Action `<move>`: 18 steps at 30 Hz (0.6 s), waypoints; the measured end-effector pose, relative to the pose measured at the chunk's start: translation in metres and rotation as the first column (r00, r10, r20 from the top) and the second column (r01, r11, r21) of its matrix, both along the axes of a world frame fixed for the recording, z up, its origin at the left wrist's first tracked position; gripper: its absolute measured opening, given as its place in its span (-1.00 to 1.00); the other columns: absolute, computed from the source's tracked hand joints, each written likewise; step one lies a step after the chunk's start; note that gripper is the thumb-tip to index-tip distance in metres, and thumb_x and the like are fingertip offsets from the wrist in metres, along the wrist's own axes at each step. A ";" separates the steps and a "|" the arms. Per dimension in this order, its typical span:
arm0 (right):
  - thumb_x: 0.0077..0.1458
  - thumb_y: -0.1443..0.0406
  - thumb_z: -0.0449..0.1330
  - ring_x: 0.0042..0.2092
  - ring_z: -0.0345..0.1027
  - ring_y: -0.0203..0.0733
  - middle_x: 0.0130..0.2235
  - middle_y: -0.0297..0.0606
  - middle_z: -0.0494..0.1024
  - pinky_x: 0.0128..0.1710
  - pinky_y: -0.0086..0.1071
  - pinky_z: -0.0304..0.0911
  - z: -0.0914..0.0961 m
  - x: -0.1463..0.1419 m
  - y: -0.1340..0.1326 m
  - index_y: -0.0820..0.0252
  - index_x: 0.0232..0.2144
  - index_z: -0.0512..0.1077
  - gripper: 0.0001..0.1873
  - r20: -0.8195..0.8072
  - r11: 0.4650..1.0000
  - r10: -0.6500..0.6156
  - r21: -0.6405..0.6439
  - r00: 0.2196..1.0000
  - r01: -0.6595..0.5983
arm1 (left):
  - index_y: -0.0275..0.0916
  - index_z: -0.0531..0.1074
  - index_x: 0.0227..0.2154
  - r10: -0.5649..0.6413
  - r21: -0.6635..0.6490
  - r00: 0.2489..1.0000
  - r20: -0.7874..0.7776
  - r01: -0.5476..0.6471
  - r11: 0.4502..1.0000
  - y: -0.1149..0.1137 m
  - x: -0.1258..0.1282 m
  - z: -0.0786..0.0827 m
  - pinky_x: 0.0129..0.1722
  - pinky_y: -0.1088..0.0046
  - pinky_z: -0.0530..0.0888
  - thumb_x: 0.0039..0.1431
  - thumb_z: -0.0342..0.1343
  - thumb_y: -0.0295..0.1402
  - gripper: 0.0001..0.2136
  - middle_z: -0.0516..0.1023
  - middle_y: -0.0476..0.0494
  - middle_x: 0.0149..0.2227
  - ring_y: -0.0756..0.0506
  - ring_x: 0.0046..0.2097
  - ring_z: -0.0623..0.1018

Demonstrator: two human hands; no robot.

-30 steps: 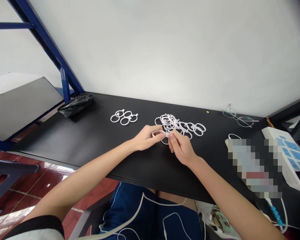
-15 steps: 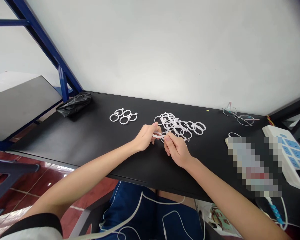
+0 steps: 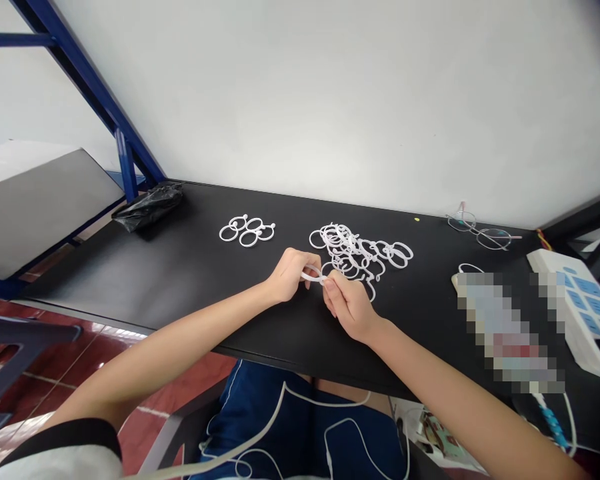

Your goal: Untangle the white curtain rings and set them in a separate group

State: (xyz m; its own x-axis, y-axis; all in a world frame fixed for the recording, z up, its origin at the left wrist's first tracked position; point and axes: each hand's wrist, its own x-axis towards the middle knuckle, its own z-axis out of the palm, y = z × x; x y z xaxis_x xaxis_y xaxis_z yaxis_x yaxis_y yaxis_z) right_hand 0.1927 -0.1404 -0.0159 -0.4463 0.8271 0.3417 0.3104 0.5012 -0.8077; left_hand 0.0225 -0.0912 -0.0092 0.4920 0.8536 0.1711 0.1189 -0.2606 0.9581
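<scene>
One white plastic ring [image 3: 312, 275] is held between my two hands, above the front of the black table. My left hand [image 3: 294, 273] grips its left side with the fingers curled round it. On the ring's right end my right hand [image 3: 349, 300] is closed, thumb pressed against the fingers, hiding that end. Just behind my hands lies a tangled heap of white rings [image 3: 347, 247] with small knobs, some of them partly covered by my right hand. To the left, several more white rings [image 3: 250, 238] form a small separate group.
A black plastic bag [image 3: 150, 207] lies at the table's [image 3: 180, 267] far left. Eyeglasses [image 3: 493, 238] rest near the wall at right. A blurred-out phone-like object [image 3: 505, 333] with a cable and a white power strip [image 3: 575, 307] lie on the right. A white cord [image 3: 275, 420] crosses my lap.
Both hands have shifted slightly left with the ring. My right hand has moved a little down, showing more of the heap behind it. The small group of rings stays put.
</scene>
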 end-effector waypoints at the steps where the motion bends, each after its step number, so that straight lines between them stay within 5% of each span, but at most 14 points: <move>1: 0.40 0.12 -0.18 -0.62 0.13 -0.33 -0.65 -0.47 0.24 -0.55 -0.39 0.09 0.000 0.000 0.000 0.07 -0.48 0.12 -0.60 0.004 1.000 0.003 0.003 1.000 -0.003 | -0.27 0.33 -0.66 0.001 0.007 1.000 -0.009 -0.001 1.000 0.000 0.000 0.000 -0.53 0.51 0.17 0.19 -0.29 -0.19 -0.55 0.31 -0.06 -0.70 0.02 -0.59 0.24; 11: 0.41 0.15 -0.18 -0.62 0.13 -0.34 -0.63 -0.46 0.24 -0.55 -0.39 0.09 -0.001 0.001 -0.001 0.08 -0.49 0.12 -0.61 0.000 1.000 0.022 0.015 1.000 -0.022 | -0.27 0.31 -0.69 0.007 0.062 1.000 -0.031 -0.005 0.998 -0.002 -0.001 0.005 -0.51 0.50 0.21 0.18 -0.29 -0.22 -0.56 0.31 -0.06 -0.71 0.01 -0.58 0.28; 18: 0.41 0.15 -0.16 -0.62 0.13 -0.33 -0.64 -0.47 0.23 -0.55 -0.39 0.11 -0.001 0.001 0.001 0.08 -0.49 0.12 -0.60 -0.045 1.000 -0.016 -0.007 0.999 0.016 | -0.26 0.30 -0.69 -0.011 -0.021 1.000 0.008 0.011 1.000 0.000 0.002 0.002 -0.57 0.50 0.18 0.25 -0.31 -0.14 -0.50 0.23 -0.03 -0.73 0.03 -0.61 0.19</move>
